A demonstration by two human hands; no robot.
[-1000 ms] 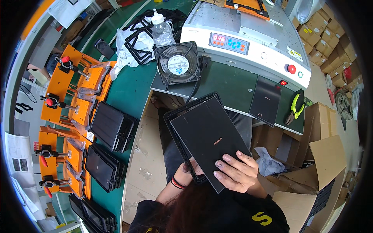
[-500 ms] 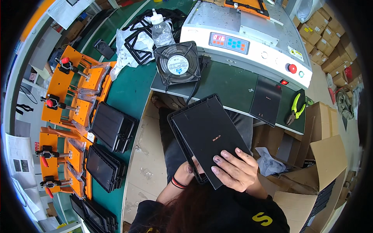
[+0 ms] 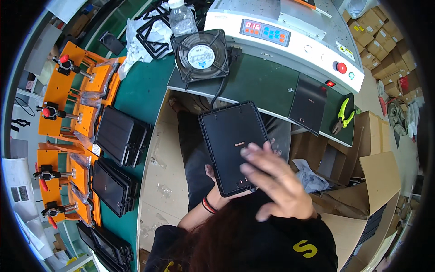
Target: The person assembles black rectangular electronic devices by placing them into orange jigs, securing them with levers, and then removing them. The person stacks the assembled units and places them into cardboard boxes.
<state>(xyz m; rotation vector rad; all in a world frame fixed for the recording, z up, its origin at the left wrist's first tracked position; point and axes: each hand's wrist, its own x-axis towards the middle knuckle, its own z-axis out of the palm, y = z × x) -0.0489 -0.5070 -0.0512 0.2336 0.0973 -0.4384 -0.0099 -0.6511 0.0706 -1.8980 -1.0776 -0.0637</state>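
Observation:
A black rectangular frame lies over my lap with a flat black panel seated inside its rim. My left hand grips the frame from beneath, the thumb at its left edge and fingertips showing past its right edge. Over the lower right of the panel is my right hand, fingers stretched out and slightly blurred, holding nothing. Whether its fingertips touch the panel I cannot tell. On the bench ahead lies another black panel, beside green-handled pliers.
Stacked black frames stand on the green table at left, before orange clamp fixtures. A fan and a clear bottle stand at the back. A white machine fills the far side; an open carton is at right.
The panel, tilted out of the frame before, now sits flat inside it. My right hand has let go of its lower edge and opened. The view has shifted slightly.

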